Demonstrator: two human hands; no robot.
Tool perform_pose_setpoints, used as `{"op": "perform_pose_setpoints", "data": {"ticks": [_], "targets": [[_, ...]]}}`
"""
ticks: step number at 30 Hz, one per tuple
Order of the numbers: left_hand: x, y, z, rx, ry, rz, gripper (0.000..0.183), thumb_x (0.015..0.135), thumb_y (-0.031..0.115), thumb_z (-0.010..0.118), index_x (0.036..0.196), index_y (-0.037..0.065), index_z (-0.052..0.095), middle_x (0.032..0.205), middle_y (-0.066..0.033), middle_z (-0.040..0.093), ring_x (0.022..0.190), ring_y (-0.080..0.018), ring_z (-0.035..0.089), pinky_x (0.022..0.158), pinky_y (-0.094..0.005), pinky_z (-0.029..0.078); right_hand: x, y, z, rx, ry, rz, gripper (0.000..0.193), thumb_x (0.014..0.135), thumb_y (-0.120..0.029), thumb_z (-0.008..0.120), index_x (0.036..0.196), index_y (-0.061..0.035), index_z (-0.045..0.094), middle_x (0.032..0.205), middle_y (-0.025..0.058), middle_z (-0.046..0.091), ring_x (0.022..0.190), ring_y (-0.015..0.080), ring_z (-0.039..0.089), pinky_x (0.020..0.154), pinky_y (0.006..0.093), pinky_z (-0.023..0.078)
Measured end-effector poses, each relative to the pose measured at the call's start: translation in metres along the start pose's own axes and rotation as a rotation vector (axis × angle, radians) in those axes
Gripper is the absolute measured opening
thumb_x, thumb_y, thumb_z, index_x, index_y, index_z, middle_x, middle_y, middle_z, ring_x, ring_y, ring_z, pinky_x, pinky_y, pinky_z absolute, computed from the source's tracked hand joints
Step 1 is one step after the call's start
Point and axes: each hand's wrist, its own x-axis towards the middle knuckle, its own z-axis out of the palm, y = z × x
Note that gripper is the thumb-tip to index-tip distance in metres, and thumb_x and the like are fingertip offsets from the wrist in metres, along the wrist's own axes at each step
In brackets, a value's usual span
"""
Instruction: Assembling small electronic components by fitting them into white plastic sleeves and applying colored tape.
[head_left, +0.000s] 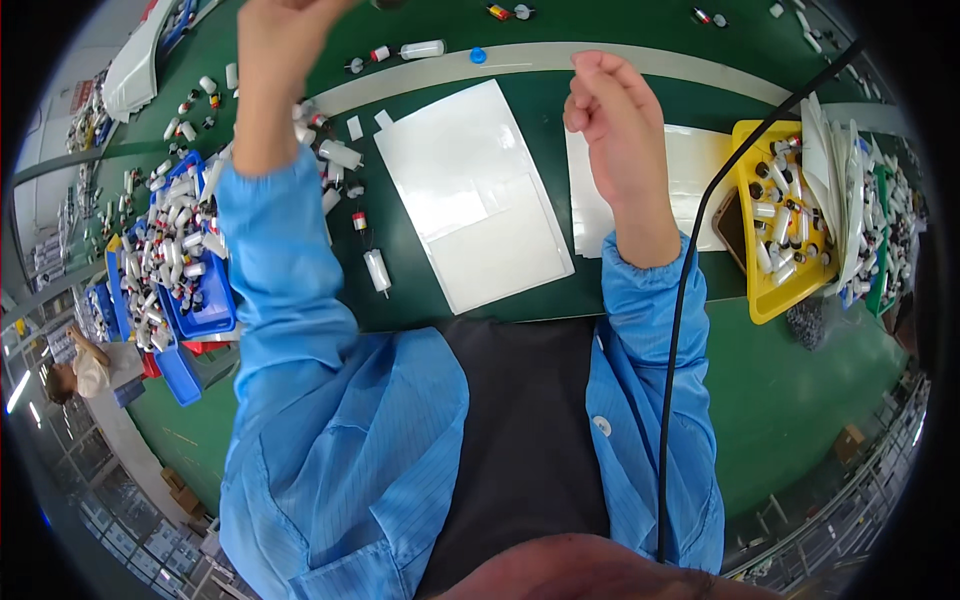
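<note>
My left hand [284, 45] reaches to the far edge of the view, where its fingertips are cut off, so what they hold cannot be told. Beneath that forearm lie loose white cylindrical bottles [340, 154] with dark and red caps. My right hand [622, 115] is raised above the table, its fingers curled in, and nothing shows between them. Below it is a glossy white sheet [590, 190]. Between my hands a white card-like sheet [450, 170] lies tilted on the green table, with a smaller rectangle on its lower part.
At the left, blue bins [205, 300] overflow with small bottles. A yellow tray [780, 300] of bottles stands at the right, beside stacked white sheets [830, 190]. A black cable [690, 270] runs across my right side. A blue cap [478, 56] sits on the pale strip.
</note>
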Motion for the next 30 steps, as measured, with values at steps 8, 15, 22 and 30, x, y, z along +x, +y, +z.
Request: {"op": "perform_pose_setpoints", "data": {"ticks": [8, 15, 22, 30], "targets": [[0.077, -0.152, -0.07, 1.356, 0.364, 0.856, 0.031, 0.083, 0.018, 0.072, 0.109, 0.001, 0.066, 0.09, -0.0176, 0.073, 0.081, -0.0354, 0.07, 0.073, -0.0416, 0.056, -0.047, -0.013, 0.01, -0.619, -0.275, -0.044, 0.021, 0.091, -0.009, 0.064, 0.11, -0.0008, 0.066, 0.088, 0.0051, 0.067, 0.074, 0.0174, 0.062, 0.068, 0.0295, 0.051], [0.083, -0.111, 0.076, 0.517, -0.322, -0.313, 0.052, 0.09, 0.055, 0.06, 0.08, 0.007, 0.079, 0.08, -0.0196, 0.071, 0.079, -0.0321, 0.068, 0.075, -0.0398, 0.051, -0.067, 0.011, 0.008, -1.321, -0.522, -0.387, 0.032, 0.078, -0.002, 0.07, 0.11, -0.0025, 0.068, 0.095, 0.0118, 0.057, 0.09, 0.0304, 0.059, 0.08, 0.039, 0.052], [0.094, -0.106, 0.074, 0.193, -0.425, -0.203, 0.041, 0.097, 0.039, 0.061, 0.091, 0.0, 0.071, 0.089, -0.0118, 0.071, 0.085, -0.0248, 0.068, 0.075, -0.0359, 0.052, -0.06, 0.014, 0.02, -1.398, -0.582, -0.347, 0.025, 0.079, -0.001, 0.069, 0.104, -0.0009, 0.068, 0.096, 0.0117, 0.059, 0.089, 0.0299, 0.062, 0.079, 0.0384, 0.053], [-0.003, 0.009, 0.019, -0.72, -0.081, -0.183, 0.048, 0.105, 0.05, 0.043, 0.104, 0.005, 0.058, 0.105, -0.0165, 0.068, 0.093, -0.0272, 0.069, 0.081, -0.0357, 0.057, -0.062, 0.016, 0.026, -1.414, -0.608, -0.317, 0.018, 0.084, -0.004, 0.066, 0.101, -0.0008, 0.061, 0.093, 0.0144, 0.058, 0.089, 0.0313, 0.064, 0.076, 0.0398, 0.055]]}}
